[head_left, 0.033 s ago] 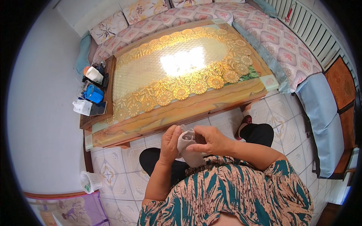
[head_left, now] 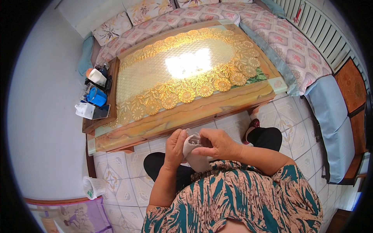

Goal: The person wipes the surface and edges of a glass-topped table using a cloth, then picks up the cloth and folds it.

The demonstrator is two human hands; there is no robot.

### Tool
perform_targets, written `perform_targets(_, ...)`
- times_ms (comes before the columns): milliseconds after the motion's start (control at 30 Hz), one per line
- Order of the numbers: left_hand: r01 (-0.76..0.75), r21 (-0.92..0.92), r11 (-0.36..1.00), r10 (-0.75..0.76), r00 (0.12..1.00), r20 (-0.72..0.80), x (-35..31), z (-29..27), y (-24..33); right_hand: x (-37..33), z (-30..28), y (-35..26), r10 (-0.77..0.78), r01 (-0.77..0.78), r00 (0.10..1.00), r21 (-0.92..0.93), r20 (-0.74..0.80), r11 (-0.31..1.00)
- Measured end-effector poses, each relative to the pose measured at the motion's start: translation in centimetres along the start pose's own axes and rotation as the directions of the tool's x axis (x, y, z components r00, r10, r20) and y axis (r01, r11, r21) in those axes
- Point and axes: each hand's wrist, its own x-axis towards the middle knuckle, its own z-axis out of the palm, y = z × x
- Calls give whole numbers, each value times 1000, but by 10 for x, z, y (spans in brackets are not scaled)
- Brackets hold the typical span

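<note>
An off-white, tube-shaped piece of cloth [head_left: 197, 158] is held above my lap, its open rim up and its lower end hanging toward my shirt. My left hand [head_left: 175, 148] is closed on its left side, with thumb and fingers pinched near the rim. From the right, my right hand [head_left: 218, 143] grips the other side of the rim, thumb across the front and fingers curled behind or inside. Thin, pale loose strands show at the opening. Whether the cloth is a sock or a glove I cannot make out.
Beyond my hands stands a low table [head_left: 186, 116] with a gold lace cover. A wooden tray [head_left: 112, 87] at its left end holds a blue container [head_left: 96, 97], tissues and a phone. A patterned sofa [head_left: 287, 46] wraps behind it. A white wastebasket [head_left: 94, 187] stands at the lower left.
</note>
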Motion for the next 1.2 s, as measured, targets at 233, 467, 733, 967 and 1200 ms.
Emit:
perform_targets(233, -124, 300, 946, 135, 991, -17, 0, -1, -5, 2, 9, 11, -196, 174, 978, -236, -71, 956)
perform_targets(467, -106, 283, 953, 141, 984, -106, -1, -10, -2, 1, -11, 12, 41, -54, 987, 83, 155, 995)
perform_targets(733, -172, 259, 950, 201, 976, -90, -4, -7, 0, -6, 7, 18, 99, -190, 967, 403, 234, 895)
perform_targets(967, -202, 408, 891, 263, 960, -98, -4, -7, -2, -1, 16, 19, 162, -220, 975, 736, 150, 640)
perform_targets(1200, -265, 520, 812, 390, 909, -145, -4, -2, -4, 3, 18, 19, 342, -305, 932, 772, 121, 558)
